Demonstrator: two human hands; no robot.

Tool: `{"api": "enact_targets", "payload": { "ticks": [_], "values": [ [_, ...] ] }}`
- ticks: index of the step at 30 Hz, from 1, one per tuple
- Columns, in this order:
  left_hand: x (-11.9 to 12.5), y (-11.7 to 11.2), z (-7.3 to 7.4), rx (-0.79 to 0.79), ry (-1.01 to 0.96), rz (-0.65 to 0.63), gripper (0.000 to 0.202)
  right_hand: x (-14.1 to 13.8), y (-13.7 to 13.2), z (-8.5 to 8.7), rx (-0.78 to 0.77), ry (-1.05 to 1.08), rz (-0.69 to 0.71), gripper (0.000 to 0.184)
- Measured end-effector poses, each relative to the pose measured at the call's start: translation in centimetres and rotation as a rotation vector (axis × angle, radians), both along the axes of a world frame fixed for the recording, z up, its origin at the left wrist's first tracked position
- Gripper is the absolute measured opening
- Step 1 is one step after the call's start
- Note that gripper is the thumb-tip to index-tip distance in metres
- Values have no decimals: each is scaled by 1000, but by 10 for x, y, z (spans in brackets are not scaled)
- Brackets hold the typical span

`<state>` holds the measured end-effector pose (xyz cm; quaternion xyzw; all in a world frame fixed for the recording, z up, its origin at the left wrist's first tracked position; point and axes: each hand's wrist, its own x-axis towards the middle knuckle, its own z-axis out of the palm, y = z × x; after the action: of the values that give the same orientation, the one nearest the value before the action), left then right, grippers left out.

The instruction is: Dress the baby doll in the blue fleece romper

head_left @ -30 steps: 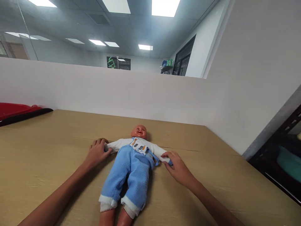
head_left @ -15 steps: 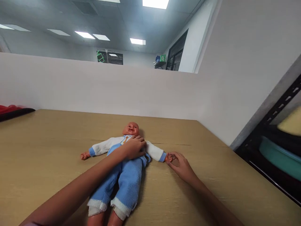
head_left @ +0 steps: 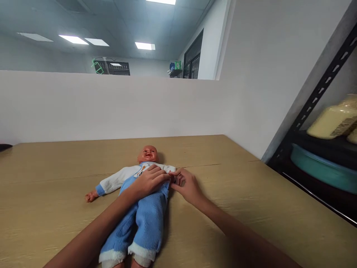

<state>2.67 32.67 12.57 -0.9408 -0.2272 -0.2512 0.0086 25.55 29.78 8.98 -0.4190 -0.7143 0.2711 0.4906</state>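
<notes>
A baby doll [head_left: 141, 208] in blue fleece overalls and a white top lies on its back on the wooden table [head_left: 251, 208], head toward the far wall. My left hand [head_left: 150, 179] rests on the doll's chest with fingers curled over the bib. My right hand [head_left: 186, 185] is closed at the doll's side by the shoulder, pinching the doll's near arm or a strap there; what it holds is hidden. The doll's other arm [head_left: 104, 186] stretches out to the left, its bare hand on the table.
A white partition wall [head_left: 111, 108] runs along the table's far edge and right side. A black metal shelf [head_left: 315, 111] stands at the right with a teal bowl [head_left: 323, 169] and a yellowish jar [head_left: 331, 119].
My left hand left the doll's far arm and came to its chest. My right hand drew in from the outstretched arm's end to the doll's side. The view swung rightward.
</notes>
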Motion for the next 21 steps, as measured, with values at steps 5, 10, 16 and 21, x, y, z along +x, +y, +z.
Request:
{"api": "enact_targets", "payload": {
  "ticks": [5, 10, 16, 21],
  "values": [
    [-3, 2, 4, -28, -164, 48, 32, -28, -24, -11, 38, 119, 92, 26],
    [4, 14, 8, -276, -207, 121, 31, -30, -27, -24, -236, 568, 87, 23],
    [4, 22, 3, -286, 2, 204, 34, -22, -12, -33, -641, 919, 107, 41],
    [8, 20, 4, -285, 3, 263, 31, -22, -4, -40, -685, 944, 104, 47]
  ]
}}
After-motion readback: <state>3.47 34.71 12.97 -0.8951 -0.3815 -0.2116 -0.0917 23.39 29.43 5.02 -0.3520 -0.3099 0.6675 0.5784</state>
